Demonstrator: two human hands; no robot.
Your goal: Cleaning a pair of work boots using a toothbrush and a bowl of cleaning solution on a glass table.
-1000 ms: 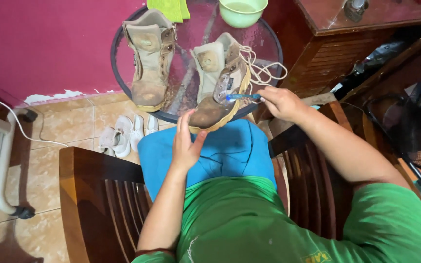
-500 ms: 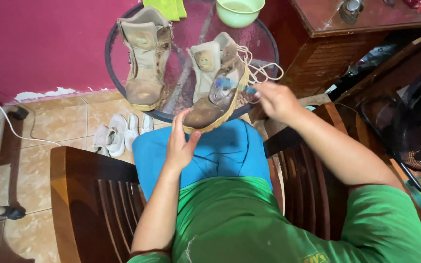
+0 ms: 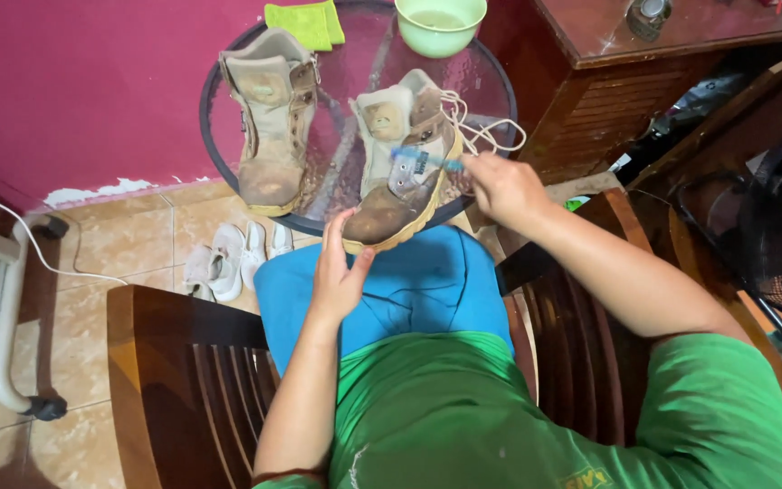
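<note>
A worn tan boot (image 3: 400,177) lies tilted on the near edge of a round glass worktop (image 3: 219,100), its toe overhanging the rim toward the seated person and its pale laces (image 3: 481,131) trailing loose to the right. The right hand (image 3: 504,186) has its fingers pinched around the handle of a blue toothbrush (image 3: 423,160), whose bristle end rests against the boot's upper near the lace eyelets. The left hand (image 3: 337,272) sits just below the boot's toe, fingers spread and extended upward, the fingertips touching or nearly touching the sole edge; which of the two cannot be told.

To the left on the same worktop stands a second tan boot (image 3: 269,118), upright, its shaft open and its toe pointing toward the near rim. At the far edge sits a light green bowl (image 3: 441,23); its inside looks pale, and what it holds cannot be told. A folded green cloth (image 3: 305,23) lies just left of the bowl.

The person wears a green shirt (image 3: 463,417) and blue shorts (image 3: 409,290) and sits on a dark wooden chair (image 3: 174,380). On the tiled floor (image 3: 74,272) beneath the worktop's near left side lies a pair of white shoes (image 3: 228,263). A dark wooden cabinet (image 3: 644,63) stands to the right.
</note>
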